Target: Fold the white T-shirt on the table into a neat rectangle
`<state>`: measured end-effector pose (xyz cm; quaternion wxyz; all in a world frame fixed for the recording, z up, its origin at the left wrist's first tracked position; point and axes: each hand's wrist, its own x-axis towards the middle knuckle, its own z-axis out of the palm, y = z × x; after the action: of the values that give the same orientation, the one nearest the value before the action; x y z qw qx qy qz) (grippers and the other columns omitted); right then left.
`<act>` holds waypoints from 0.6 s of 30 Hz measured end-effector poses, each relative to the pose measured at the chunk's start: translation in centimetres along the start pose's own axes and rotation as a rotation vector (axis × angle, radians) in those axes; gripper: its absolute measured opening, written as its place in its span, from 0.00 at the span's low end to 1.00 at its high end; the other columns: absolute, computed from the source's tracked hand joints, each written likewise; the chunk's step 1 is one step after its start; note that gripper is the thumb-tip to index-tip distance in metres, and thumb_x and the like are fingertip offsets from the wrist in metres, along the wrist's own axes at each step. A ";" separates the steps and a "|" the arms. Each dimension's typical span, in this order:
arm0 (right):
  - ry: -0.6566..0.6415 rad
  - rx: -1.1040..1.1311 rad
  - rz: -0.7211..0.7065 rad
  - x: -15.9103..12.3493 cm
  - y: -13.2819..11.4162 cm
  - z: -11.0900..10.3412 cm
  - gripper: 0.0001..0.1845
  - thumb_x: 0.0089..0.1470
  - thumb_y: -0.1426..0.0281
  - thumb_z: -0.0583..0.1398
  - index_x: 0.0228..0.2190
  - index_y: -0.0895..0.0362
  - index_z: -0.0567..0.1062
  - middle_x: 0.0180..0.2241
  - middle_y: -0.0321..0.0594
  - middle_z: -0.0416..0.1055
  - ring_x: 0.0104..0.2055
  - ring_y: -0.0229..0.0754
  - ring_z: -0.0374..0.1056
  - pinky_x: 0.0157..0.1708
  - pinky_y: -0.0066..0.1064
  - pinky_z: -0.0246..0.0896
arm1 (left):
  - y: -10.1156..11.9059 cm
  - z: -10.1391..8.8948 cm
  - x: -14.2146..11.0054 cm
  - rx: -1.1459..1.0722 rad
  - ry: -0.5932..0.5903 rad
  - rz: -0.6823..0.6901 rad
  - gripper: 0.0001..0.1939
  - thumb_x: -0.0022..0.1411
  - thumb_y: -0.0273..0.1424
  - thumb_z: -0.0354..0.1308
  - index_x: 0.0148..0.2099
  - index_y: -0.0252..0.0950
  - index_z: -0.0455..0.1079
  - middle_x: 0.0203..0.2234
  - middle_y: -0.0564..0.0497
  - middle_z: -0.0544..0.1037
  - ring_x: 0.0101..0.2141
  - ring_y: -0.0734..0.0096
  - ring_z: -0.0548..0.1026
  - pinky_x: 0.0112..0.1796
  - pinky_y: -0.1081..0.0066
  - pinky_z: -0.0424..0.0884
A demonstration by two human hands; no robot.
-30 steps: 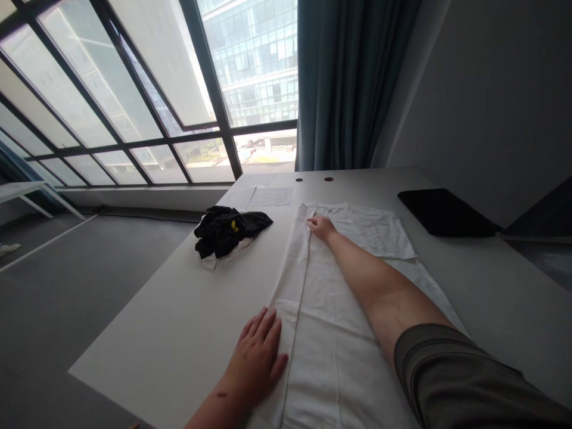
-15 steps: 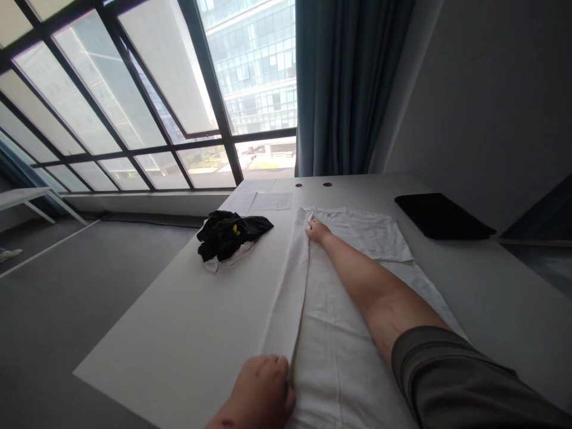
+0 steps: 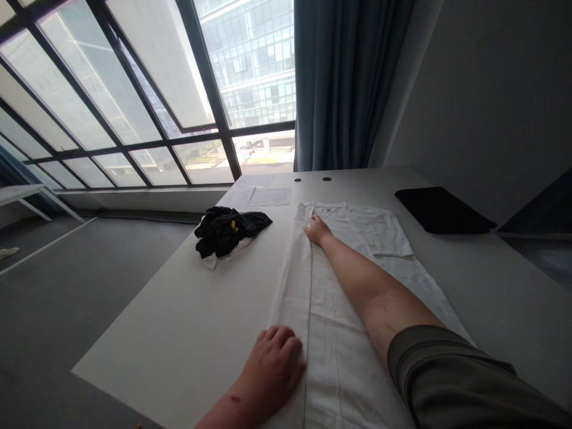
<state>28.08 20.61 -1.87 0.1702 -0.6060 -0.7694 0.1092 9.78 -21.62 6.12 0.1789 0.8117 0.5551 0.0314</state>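
Note:
A white garment (image 3: 339, 310) lies spread along the white table (image 3: 192, 322), its left side folded inward as a long strip. My left hand (image 3: 272, 372) rests palm down on the near end of that folded strip, fingers slightly curled and apart. My right arm reaches far across the cloth; my right hand (image 3: 315, 228) presses on the fold near the collar, fingers bent against the fabric and nothing visibly gripped.
A crumpled black garment with a yellow mark (image 3: 227, 229) lies left of the white one. Paper sheets (image 3: 268, 195) sit at the far end near two cable holes. A black flat pad (image 3: 442, 210) lies at the right. Window and blue curtain (image 3: 348, 83) stand behind.
My left hand went from flat to a closed grip at the strip's near end, then back to resting flat on it. The folded edge shifted slightly right. My right hand stayed near the collar.

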 end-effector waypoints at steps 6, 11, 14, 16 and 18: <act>-0.021 -0.042 0.009 0.0 -0.4 0.2 0.39 0.65 0.59 0.52 0.69 0.68 0.59 0.74 0.56 0.47 0.75 0.59 0.42 0.73 0.44 0.39 | -3.1 3.4 0.7 0.122 0.112 0.066 0.33 0.72 0.41 0.53 0.75 0.45 0.55 0.75 0.46 0.51 0.73 0.50 0.51 0.70 0.45 0.53; -0.042 -0.052 -0.023 -1.7 -1.2 -0.5 0.36 0.68 0.56 0.49 0.71 0.58 0.58 0.75 0.50 0.44 0.76 0.58 0.39 0.72 0.54 0.38 | -3.7 3.8 0.7 0.125 0.100 0.065 0.34 0.73 0.45 0.51 0.77 0.48 0.51 0.76 0.50 0.46 0.74 0.49 0.48 0.70 0.43 0.51; -0.121 -0.087 -0.201 -4.4 -1.7 -1.1 0.36 0.69 0.53 0.49 0.72 0.52 0.56 0.76 0.44 0.40 0.77 0.56 0.34 0.72 0.59 0.34 | -4.0 3.5 0.7 0.133 0.094 0.065 0.34 0.73 0.47 0.50 0.77 0.51 0.51 0.75 0.50 0.47 0.73 0.48 0.49 0.70 0.41 0.51; -0.207 -0.127 -0.300 -6.7 -1.8 -1.4 0.37 0.69 0.51 0.49 0.72 0.49 0.55 0.76 0.42 0.39 0.78 0.56 0.32 0.72 0.60 0.30 | -4.4 3.5 0.7 0.143 0.101 0.070 0.34 0.73 0.48 0.50 0.76 0.52 0.51 0.76 0.50 0.47 0.73 0.48 0.50 0.69 0.42 0.51; -0.268 -0.149 -0.319 -9.0 -1.8 -1.7 0.38 0.68 0.50 0.49 0.73 0.48 0.53 0.76 0.42 0.38 0.78 0.56 0.31 0.72 0.61 0.29 | -4.8 3.6 0.8 0.157 0.113 0.073 0.33 0.73 0.49 0.50 0.76 0.53 0.51 0.76 0.50 0.46 0.73 0.49 0.51 0.69 0.43 0.51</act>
<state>29.02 11.43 -0.82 0.0362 -0.4678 -0.8771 0.1031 6.68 -20.31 1.07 0.0821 0.8399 0.5350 0.0399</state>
